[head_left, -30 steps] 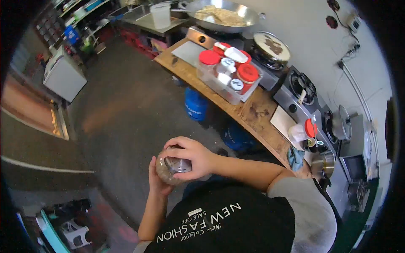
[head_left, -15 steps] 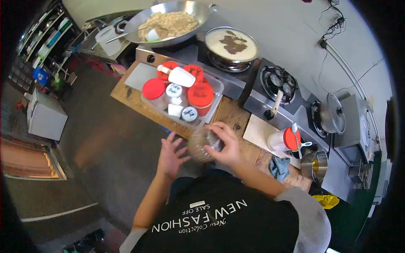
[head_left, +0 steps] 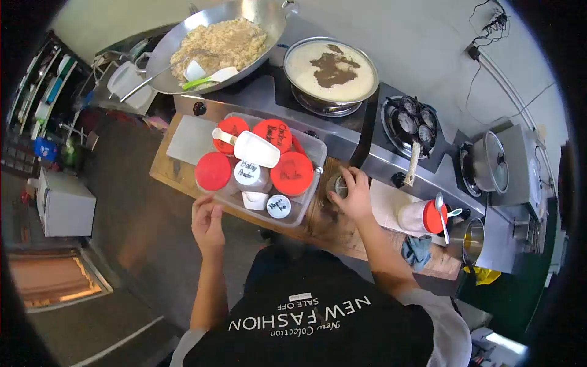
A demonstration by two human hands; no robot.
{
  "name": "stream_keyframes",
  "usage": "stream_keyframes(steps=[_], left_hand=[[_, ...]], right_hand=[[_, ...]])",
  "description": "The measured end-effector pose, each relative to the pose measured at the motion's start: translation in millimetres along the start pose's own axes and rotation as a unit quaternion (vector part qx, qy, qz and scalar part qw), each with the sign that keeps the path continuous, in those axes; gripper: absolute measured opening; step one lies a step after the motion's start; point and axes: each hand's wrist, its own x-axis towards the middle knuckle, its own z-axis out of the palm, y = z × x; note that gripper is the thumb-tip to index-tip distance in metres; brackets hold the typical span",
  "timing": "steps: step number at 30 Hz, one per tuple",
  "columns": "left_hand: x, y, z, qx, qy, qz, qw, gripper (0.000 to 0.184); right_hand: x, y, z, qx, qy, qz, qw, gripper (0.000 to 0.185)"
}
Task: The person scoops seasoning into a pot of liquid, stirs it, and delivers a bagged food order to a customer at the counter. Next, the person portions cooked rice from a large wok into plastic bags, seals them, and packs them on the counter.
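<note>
My right hand (head_left: 356, 197) is closed around a small clear jar (head_left: 334, 186) on the wooden board, just right of the plastic tray; the hand covers much of it. My left hand (head_left: 208, 221) holds nothing, its fingers loosely bent and a little apart, by the tray's front left side. In the clear plastic tray (head_left: 313, 160) stand several jars: a red-lidded jar (head_left: 214, 172) nearest my left hand, another red-lidded jar (head_left: 291, 174), a white-lidded jar marked as baking powder (head_left: 247, 173) and a small white-lidded jar (head_left: 279, 207). A white scoop (head_left: 257, 149) lies across the lids.
Behind the tray stand a wide wok (head_left: 275, 24) of crumbly food and a pan of pale batter (head_left: 299, 61). Right of them is a small moulded pan (head_left: 417, 122) with its handle toward me. A red-lidded jar with a spoon (head_left: 416, 216) and a blue cloth (head_left: 417, 252) lie right.
My right hand has carried the jar forward from the board's front edge onto the board. My left hand has moved left, away from the jar. The view has shifted slightly.
</note>
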Motion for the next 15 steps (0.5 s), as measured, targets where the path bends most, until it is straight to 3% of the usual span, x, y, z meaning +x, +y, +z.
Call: stream_keyframes(steps=[1, 4, 5, 6, 10, 13, 15], left_hand=[[14, 7, 0, 0.038, -0.029, 0.026, 0.999, 0.008], [57, 21, 11, 0.148, -0.126, 0.163, 0.967, 0.017], [83, 23, 15, 0.175, -0.164, 0.227, 0.944, 0.020], [92, 29, 21, 0.179, -0.183, 0.264, 0.930, 0.025], [117, 18, 43, 0.184, -0.287, 0.328, 0.881, 0.024], [122, 17, 52, 0.168, -0.323, 0.328, 0.872, 0.023], [124, 14, 55, 0.160, -0.332, 0.319, 0.873, 0.025]], right_hand=[[8, -17, -9, -0.012, 0.049, -0.011, 0.999, 0.063], [35, -58, -29, 0.101, -0.074, 0.091, 0.988, 0.059], [51, -77, -22, 0.218, -0.119, 0.125, 0.961, 0.048], [55, -79, -13, 0.212, -0.102, 0.132, 0.963, 0.044], [64, -75, 14, 0.158, -0.031, 0.144, 0.976, 0.029], [70, -96, -14, 0.099, 0.009, 0.138, 0.985, 0.018], [84, -112, -52, 0.136, 0.065, 0.115, 0.982, 0.014]])
